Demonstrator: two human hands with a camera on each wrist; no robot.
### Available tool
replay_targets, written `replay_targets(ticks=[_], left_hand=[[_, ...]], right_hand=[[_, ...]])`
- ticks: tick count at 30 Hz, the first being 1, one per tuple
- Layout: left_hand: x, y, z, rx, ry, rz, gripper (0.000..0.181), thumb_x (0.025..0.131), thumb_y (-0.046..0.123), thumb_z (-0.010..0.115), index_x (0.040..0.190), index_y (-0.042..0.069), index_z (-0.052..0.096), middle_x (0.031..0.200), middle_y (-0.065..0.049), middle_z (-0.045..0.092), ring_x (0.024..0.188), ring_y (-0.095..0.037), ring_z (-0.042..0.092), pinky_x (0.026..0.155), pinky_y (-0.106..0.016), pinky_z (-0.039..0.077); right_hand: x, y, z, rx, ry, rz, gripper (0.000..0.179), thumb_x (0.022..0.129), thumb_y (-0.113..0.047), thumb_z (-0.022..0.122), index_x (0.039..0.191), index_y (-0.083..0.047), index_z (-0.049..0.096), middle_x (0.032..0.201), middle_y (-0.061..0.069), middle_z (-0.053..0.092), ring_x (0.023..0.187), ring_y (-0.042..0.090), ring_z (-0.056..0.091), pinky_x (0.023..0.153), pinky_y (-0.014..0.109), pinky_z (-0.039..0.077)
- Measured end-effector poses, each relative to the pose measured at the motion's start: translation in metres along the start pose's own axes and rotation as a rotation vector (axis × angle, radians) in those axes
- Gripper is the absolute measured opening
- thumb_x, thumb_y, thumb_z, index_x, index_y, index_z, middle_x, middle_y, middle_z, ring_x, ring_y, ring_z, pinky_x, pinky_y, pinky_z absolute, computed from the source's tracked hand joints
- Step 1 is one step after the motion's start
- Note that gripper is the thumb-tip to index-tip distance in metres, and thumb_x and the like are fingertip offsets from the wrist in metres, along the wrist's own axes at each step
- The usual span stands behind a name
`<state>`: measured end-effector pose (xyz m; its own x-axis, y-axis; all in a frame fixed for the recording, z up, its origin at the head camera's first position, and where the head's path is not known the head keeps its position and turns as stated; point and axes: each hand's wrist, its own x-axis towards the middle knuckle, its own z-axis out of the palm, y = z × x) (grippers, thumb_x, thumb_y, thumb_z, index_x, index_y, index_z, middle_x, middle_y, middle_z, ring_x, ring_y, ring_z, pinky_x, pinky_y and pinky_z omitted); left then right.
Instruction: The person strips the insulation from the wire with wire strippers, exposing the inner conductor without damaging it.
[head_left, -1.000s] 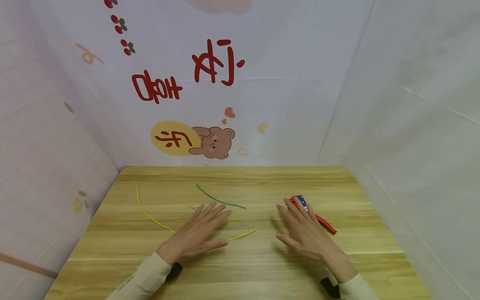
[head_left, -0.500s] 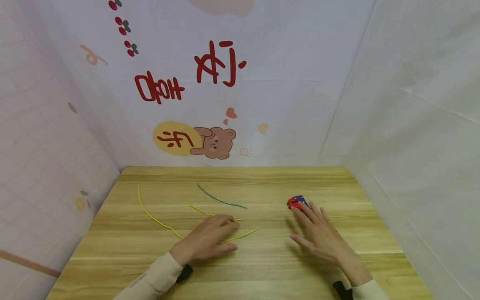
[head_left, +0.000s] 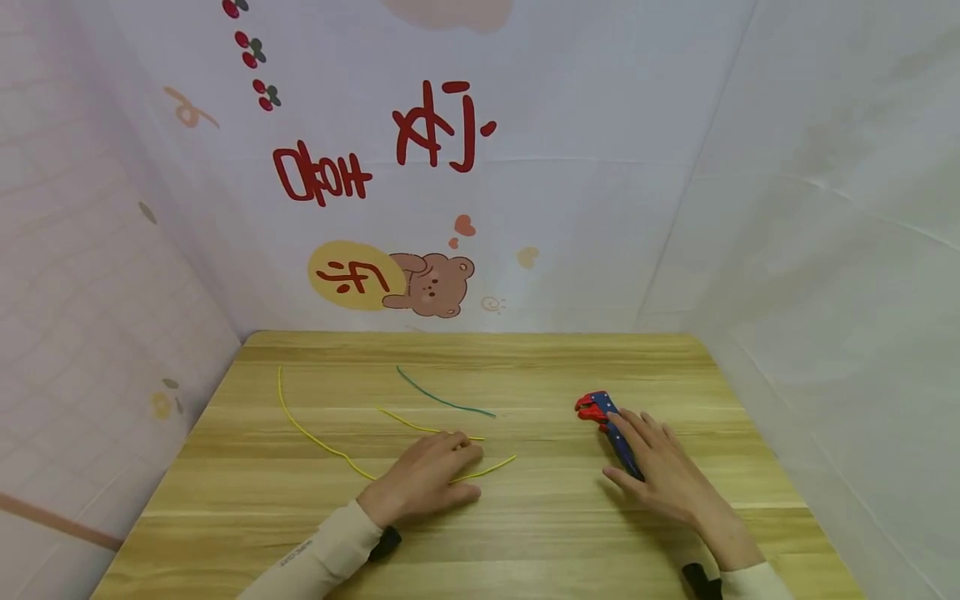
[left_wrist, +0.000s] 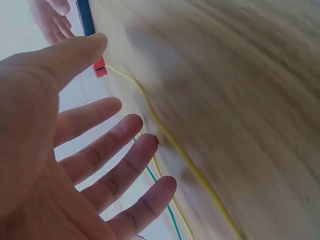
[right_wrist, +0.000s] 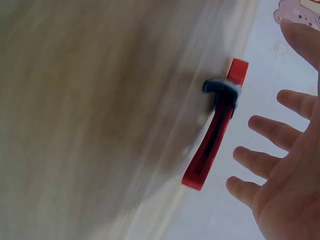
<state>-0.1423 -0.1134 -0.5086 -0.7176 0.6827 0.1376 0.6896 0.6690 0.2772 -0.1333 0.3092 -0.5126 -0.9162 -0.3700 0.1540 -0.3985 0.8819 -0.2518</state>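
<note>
My left hand (head_left: 426, 477) hovers palm down over the yellow wires, its fingers loosely bent. The left wrist view shows nothing between those fingers. One long yellow wire (head_left: 306, 433) curves across the table and passes beneath this hand. A shorter yellow wire (head_left: 405, 422) lies just beyond it, its middle partly covered by the fingers. Farther back is a green wire (head_left: 442, 400). My right hand (head_left: 667, 477) is spread above a red and blue wire stripper (head_left: 600, 408), covering part of its handles. In the right wrist view the fingers stand apart from the tool's red handle (right_wrist: 206, 157).
The wooden table (head_left: 540, 542) ends at a white cloth backdrop (head_left: 585, 208) printed with a bear and red characters. More white cloth (head_left: 840, 267) hangs along the right side, and a patterned cloth (head_left: 97, 292) along the left.
The left hand has moved slightly right and its fingers have bent. The right hand has drawn back to the right, uncovering the stripper's head and blue handle. Wires and tool lie where they were.
</note>
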Motion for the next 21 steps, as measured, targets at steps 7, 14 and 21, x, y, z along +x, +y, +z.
replay_targets(ticks=[7,14,21], left_hand=[[0.006,0.005,0.004,0.014,-0.028,-0.003,0.037,0.098,0.037,0.091,0.127,0.017,0.080,0.122,0.001,0.074,0.104,-0.017,0.066,0.092,-0.037,0.058],[0.009,0.007,0.006,0.018,-0.023,-0.005,0.023,0.100,0.033,0.089,0.115,0.017,0.080,0.113,0.003,0.074,0.092,-0.012,0.060,0.084,-0.034,0.056],[0.011,0.007,0.010,0.036,0.003,-0.004,0.015,0.102,0.026,0.086,0.098,0.018,0.074,0.096,0.006,0.068,0.082,-0.008,0.054,0.081,-0.033,0.055]], right_hand=[[-0.002,0.014,0.001,-0.028,0.021,0.010,0.085,0.103,-0.047,0.083,0.167,-0.004,0.049,0.164,0.030,0.057,0.148,0.065,0.053,0.118,0.084,0.042],[-0.001,0.023,0.000,-0.022,0.058,0.000,0.086,0.097,-0.044,0.090,0.160,0.001,0.055,0.154,0.030,0.065,0.139,0.056,0.064,0.113,0.074,0.052],[0.003,0.026,-0.005,0.015,-0.049,0.114,0.088,0.098,-0.052,0.087,0.156,0.007,0.057,0.150,0.035,0.065,0.134,0.060,0.065,0.109,0.074,0.055]])
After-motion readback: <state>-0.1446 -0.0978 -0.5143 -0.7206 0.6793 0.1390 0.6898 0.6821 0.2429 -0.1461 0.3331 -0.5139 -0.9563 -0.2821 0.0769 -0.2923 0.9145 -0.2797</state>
